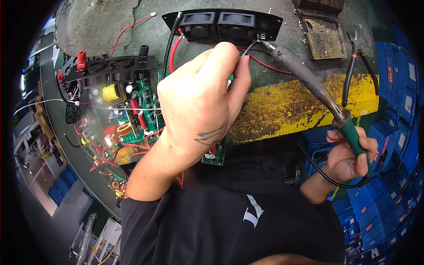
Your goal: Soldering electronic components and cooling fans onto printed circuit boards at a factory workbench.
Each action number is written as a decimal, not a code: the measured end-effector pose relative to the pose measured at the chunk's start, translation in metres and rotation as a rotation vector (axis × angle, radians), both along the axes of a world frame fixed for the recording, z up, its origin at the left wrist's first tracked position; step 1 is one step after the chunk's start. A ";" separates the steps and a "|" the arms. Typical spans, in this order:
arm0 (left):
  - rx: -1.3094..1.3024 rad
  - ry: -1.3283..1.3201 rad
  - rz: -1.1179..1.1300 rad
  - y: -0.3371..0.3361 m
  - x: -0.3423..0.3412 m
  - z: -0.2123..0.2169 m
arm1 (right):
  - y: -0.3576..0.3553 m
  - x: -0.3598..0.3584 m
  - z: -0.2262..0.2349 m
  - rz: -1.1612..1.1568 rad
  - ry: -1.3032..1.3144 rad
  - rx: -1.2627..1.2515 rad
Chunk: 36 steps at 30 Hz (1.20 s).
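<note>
Flanking fan panel (223, 24): circuit board (132, 110), pliers (353, 66), blue crates (388, 132).

Black panel with two square fans (222, 25) stands at the far edge of the worn green-and-yellow table (287, 101). Left hand (198, 97) sits before it, fingers (242, 73) on a thin black wire (250, 46). Green circuit board (141, 110) lies left of that hand. Right hand (349, 159), near right, holds the green-handled soldering iron (309, 81), tip at the panel's right end. Blue plastic crates (388, 145) beyond the table's right edge.
</note>
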State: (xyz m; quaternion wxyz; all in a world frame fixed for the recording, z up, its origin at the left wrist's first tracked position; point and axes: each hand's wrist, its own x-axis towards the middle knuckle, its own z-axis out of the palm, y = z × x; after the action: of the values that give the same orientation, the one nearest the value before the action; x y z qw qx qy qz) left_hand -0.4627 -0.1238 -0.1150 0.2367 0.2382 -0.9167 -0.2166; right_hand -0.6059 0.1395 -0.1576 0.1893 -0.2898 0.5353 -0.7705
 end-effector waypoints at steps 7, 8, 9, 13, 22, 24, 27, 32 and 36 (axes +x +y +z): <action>0.016 -0.032 -0.007 0.004 0.007 0.016 | 0.002 0.002 0.004 -0.019 -0.054 0.003; 0.012 -0.031 -0.010 0.006 0.010 0.021 | 0.005 0.002 0.005 -0.036 -0.076 -0.003; 0.058 -0.051 -0.045 0.005 0.014 0.025 | 0.007 0.002 0.006 -0.056 -0.094 -0.004; 0.283 -0.174 -0.161 0.007 0.043 0.040 | 0.012 0.004 0.003 -0.083 -0.121 -0.030; 0.510 -0.761 -0.599 0.004 0.131 0.097 | 0.051 0.012 -0.008 -0.281 -0.161 -0.063; 0.557 -0.873 -0.535 0.005 0.147 0.108 | 0.058 0.015 -0.005 -0.291 -0.148 -0.075; 0.519 -0.910 -0.379 0.007 0.170 0.118 | 0.066 0.023 -0.005 -0.301 -0.147 -0.084; 0.606 -0.822 -0.440 0.001 0.174 0.115 | 0.074 0.030 0.002 -0.304 -0.133 -0.112; 0.765 -0.709 -0.688 -0.019 0.164 0.105 | 0.088 0.036 0.015 -0.317 -0.070 -0.112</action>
State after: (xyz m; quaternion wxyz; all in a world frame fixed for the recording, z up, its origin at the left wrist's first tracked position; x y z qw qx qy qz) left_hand -0.2989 -0.1425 -0.0097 -0.2673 0.0548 -0.8214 -0.5008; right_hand -0.5704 0.2276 -0.1426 0.0677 -0.1848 0.5234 -0.8291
